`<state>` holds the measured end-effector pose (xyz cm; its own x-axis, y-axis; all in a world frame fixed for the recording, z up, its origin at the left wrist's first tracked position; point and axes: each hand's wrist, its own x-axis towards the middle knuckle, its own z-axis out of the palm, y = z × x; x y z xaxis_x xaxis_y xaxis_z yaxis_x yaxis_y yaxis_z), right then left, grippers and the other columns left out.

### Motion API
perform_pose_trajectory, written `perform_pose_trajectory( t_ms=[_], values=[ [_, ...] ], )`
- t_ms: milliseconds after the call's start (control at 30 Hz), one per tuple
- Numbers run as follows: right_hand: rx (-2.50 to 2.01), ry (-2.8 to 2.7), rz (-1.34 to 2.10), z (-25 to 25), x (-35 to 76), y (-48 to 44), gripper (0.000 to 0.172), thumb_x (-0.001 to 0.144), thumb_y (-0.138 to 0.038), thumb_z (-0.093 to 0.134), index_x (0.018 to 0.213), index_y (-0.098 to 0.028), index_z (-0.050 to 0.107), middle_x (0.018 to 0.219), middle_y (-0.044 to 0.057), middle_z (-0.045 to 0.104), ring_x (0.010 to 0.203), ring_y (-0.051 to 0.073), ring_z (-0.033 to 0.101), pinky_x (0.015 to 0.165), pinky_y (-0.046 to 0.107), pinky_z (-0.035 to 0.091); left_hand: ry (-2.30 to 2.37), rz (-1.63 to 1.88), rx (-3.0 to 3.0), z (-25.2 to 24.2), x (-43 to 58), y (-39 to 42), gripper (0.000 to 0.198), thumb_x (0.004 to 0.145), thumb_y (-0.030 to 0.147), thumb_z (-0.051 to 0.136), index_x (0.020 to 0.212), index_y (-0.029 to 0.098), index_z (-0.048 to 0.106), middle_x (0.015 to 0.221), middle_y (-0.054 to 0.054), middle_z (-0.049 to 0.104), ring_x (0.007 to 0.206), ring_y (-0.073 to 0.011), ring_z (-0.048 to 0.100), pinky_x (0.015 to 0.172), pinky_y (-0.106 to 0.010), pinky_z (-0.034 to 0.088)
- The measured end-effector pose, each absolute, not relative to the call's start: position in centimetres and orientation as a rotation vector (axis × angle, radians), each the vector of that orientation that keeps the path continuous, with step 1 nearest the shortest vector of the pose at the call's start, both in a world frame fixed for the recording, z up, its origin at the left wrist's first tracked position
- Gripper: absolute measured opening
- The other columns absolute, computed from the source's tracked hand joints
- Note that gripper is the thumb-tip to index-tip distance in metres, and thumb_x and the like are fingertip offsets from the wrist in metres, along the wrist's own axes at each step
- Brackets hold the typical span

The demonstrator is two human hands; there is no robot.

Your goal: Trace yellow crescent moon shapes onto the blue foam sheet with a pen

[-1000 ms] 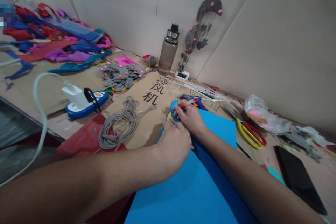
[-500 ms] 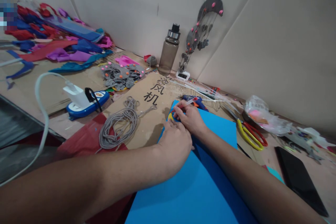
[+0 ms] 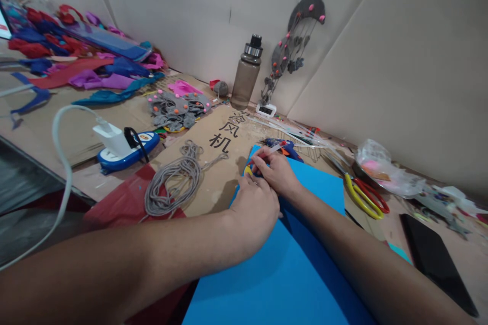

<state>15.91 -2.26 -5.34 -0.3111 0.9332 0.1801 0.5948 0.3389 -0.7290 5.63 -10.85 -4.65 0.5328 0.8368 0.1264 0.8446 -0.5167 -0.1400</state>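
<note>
A large blue sheet (image 3: 263,284) lies in front of me, under both hands. My right hand (image 3: 276,170), near its far left corner, is closed around a pen (image 3: 277,147) with a clear barrel and a red end; the tip is hidden by my fingers. My left hand (image 3: 257,208) rests on the sheet just below, fingers curled against a small yellow piece (image 3: 248,169) that shows only in part. The two hands touch. Behind the right hand lies a blue glue gun (image 3: 287,150).
Left of the sheet are a coil of grey cord (image 3: 173,185) and a blue power strip (image 3: 148,143) with a white charger. Yellow-and-red-handled scissors (image 3: 364,198) and a black phone (image 3: 436,264) lie right. A bottle (image 3: 246,76) stands at the back. Fabric scraps (image 3: 102,81) fill the far left.
Both hands stay in almost the same place with the pen and the yellow piece. The view has shifted very slightly.
</note>
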Motion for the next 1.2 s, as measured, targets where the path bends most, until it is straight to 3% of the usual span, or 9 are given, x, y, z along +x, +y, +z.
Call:
perform_pose_trajectory(
  t_ms=[333,1200],
  values=[
    [-1.31,-1.902,0.833,-5.54,16.06,-2.18,0.015,0.09,-0.033,0.049,0.084,-0.02,0.054,0.065,0.001,0.066,0.058,0.013,0.06,0.06,0.025,0.048,-1.419,-0.038,-2.621,-4.33,5.46,-10.86,0.049,0.092,0.045,0.057,0.117,0.004,0.068,0.109,-0.03,0.067,0.107,-0.0415,0.063,0.085,-0.054,0.05],
    [-1.365,-2.023,0.779,-4.83,15.65,-2.31,0.012,0.089,-0.023,0.05,0.079,-0.02,0.056,0.066,0.001,0.067,0.063,0.014,0.062,0.068,0.027,0.047,-1.421,0.019,-2.611,-4.4,5.64,-10.82,0.058,0.092,0.047,0.055,0.126,0.001,0.062,0.122,-0.033,0.061,0.113,-0.0455,0.059,0.089,-0.058,0.049]
  ],
)
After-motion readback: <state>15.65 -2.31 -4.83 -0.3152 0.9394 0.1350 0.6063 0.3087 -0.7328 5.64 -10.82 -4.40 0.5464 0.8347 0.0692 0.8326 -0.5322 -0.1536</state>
